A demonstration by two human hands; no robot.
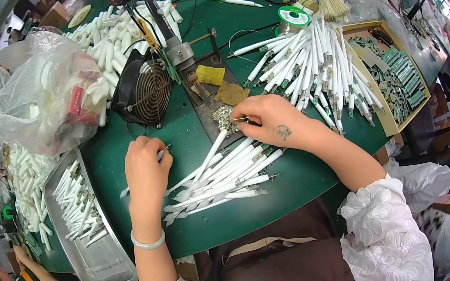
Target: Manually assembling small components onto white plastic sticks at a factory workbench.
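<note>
My left hand [146, 163] is closed around a slim white taper stick [124, 192], with a small green circuit board poking out by the fingertips. My right hand [276, 122] pinches a thin brass-coloured piece [240, 118], most of it hidden by the fingers, beside a heap of small shiny metal bits [223, 117]. Between both hands lies a bundle of white taper sticks [225, 178] with circuit boards at their far ends. One white stick [210, 156] lies slanted, its end reaching to the metal heap.
Beyond my left hand stands a black fan [143, 88], next to a clamped soldering iron [163, 27] and a yellow sponge [210, 75]. More sticks [313, 67], a yellow box of circuit boards [400, 113], a metal tray [94, 261] and a plastic bag [35, 94] flank the workspace.
</note>
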